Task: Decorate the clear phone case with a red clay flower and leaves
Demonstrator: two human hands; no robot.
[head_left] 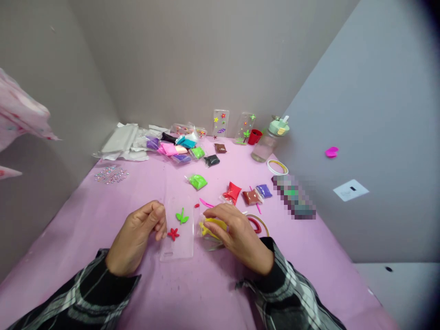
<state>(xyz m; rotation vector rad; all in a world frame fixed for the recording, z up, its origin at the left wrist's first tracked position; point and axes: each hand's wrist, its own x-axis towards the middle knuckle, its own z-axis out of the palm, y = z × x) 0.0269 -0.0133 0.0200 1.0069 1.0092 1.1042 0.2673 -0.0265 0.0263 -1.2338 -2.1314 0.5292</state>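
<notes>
Head | clear packet (201, 229): yellow clay (209, 230) | right hand (234, 230): over it

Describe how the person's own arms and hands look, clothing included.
The left hand and right hand are ungloved, each with four fingers and a thumb. Black cuffs end the long sleeves, patterned in black, grey and white plaid.

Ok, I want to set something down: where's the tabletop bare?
Bare: on the left, between the gem sheet and left hand; on the right, between the right sleeve and pixelated object. Crowded: around the right hand, near the yellow packet and red packet, and at the back left, with white packages and colored packets.
</notes>
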